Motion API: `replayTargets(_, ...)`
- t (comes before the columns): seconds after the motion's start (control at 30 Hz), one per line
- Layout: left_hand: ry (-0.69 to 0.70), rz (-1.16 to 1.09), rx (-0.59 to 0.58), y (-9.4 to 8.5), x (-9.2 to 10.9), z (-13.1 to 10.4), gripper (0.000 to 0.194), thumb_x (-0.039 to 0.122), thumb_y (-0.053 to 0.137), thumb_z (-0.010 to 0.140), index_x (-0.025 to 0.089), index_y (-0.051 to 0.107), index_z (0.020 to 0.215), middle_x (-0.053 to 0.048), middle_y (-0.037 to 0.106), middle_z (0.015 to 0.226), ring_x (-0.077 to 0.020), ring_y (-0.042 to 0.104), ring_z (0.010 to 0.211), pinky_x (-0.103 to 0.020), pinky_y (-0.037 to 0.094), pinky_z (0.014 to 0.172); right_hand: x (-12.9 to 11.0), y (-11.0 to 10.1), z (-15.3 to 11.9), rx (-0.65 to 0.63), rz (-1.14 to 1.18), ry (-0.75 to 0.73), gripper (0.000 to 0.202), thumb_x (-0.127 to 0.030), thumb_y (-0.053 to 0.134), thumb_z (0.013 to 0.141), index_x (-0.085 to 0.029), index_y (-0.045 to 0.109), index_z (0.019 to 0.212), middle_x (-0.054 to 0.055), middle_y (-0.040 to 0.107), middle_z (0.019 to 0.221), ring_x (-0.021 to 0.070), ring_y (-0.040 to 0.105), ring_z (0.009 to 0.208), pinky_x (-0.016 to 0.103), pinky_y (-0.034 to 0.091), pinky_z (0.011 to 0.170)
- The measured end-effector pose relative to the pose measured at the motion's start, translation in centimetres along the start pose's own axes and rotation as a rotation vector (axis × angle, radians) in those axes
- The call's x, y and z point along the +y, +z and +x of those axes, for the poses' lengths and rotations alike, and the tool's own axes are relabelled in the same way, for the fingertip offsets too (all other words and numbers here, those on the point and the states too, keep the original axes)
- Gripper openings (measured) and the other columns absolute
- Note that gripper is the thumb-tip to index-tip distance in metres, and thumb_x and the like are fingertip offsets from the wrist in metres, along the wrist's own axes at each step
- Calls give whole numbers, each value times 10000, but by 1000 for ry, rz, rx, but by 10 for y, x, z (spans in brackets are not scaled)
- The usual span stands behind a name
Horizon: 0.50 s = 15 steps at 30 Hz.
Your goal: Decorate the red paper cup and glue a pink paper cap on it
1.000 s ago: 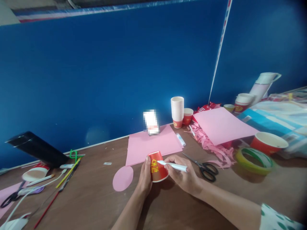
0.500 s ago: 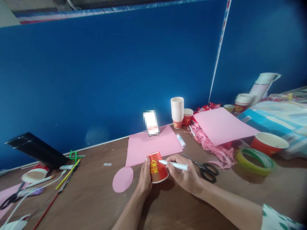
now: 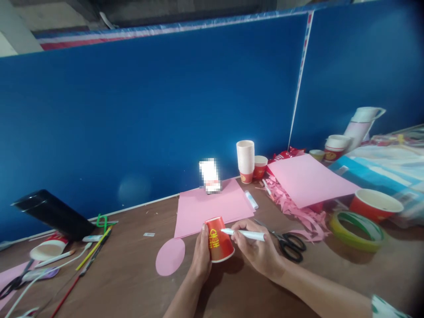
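Left hand (image 3: 201,251) is clamping a red cup (image 3: 225,246) over the surface (image 3: 126,274), wider rim facing the near side, long axis leaning slightly, right hand (image 3: 260,251) is clamping a white marker (image 3: 247,234) crosswise, tip pointing cupward.

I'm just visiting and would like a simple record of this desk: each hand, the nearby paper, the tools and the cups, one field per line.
Left hand: holding a red paper cup with yellow print
Right hand: holding a white pen, tip at the cup; contact unclear
Nearby paper: rounded pink cutout; pink sheets behind the held cup
Tools to the right: black-handled scissors; tape roll
Other cups: tall stack near the blue partition
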<state>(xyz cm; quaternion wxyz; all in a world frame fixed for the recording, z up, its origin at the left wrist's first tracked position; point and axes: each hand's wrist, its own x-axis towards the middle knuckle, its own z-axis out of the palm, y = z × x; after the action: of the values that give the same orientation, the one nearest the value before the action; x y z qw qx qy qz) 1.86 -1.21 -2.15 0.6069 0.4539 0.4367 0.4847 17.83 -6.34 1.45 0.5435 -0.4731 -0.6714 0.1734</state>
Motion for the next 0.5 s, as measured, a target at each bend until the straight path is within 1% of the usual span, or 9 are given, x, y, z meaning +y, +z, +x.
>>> replayTargets(0.17,18,42,-16,1,5,-2,587,658,490,757,113,670,878,-99,701,843,-241,620,806,-349,453,797,0,0,-1,-2,-13,-42,105,-190,479,911,-194,564,851,-11,591,716,103,563,614,199,437,613)
replayTargets(0.33,14,44,-47,2,6,-3,635,675,471,756,96,665,932,-113,700,851,-259,621,834,-378,454,820,1,1,0,1,-27,-62,82,-191,497,898,-190,570,861,-2,601,726,110,569,625,201,448,625)
replayTargets(0.5,-4,-1,-44,2,6,-2,599,654,504,751,112,668,943,-113,706,888,-265,623,868,-381,446,849,2,2,0,6,-26,-51,91,-196,496,897,-190,579,861,2,610,720,116,571,617,204,462,628)
